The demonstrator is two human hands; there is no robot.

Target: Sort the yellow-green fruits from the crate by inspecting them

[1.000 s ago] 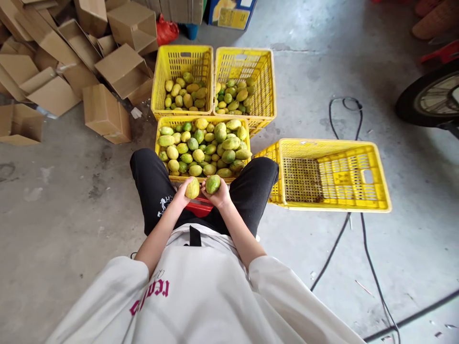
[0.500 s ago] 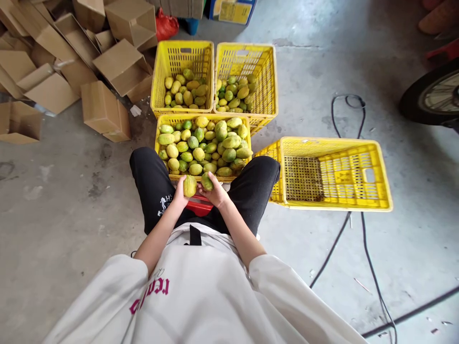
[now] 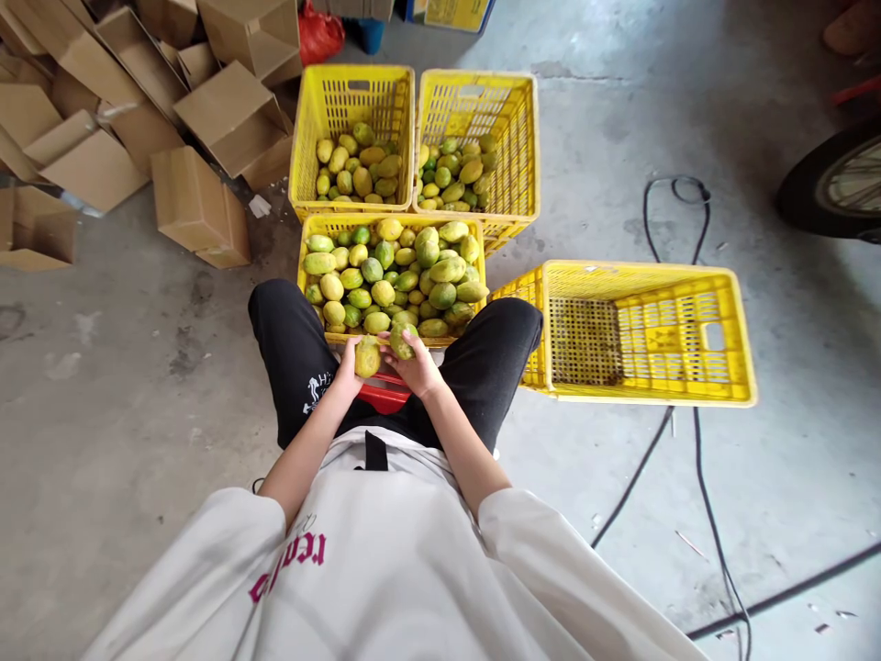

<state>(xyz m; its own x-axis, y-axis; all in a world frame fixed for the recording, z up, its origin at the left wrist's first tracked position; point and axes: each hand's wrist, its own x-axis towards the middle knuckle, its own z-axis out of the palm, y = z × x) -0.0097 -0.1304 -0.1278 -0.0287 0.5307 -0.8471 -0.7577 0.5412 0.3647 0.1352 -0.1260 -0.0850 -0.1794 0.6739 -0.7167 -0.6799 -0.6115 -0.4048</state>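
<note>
Close in front of my lap, my left hand (image 3: 348,367) is closed round a blotchy yellow-green fruit (image 3: 367,358), oval like a lemon. My right hand (image 3: 417,369) grips a greener fruit (image 3: 403,341) of the same sort, its thumb laid on the side. The two fruits are held side by side, slightly apart. Just past them, between my knees, stands a yellow crate (image 3: 303,266) heaped with many yellow and green fruits (image 3: 384,293). Some of my fingers are hidden beneath the fruits.
Two yellow crates (image 3: 421,101) behind the near one are partly filled with similar fruits. On my right a yellow crate (image 3: 688,341) lies tipped, its mesh bottom showing. Cardboard boxes (image 3: 199,207) pile up at left. Black cable (image 3: 708,514) crosses the floor; a wheel (image 3: 836,184) stands far right.
The greener fruit has turned in my right hand and shows more of its surface. The yellow-green fruit in my left hand has also rotated a little. The camera view has shifted slightly.
</note>
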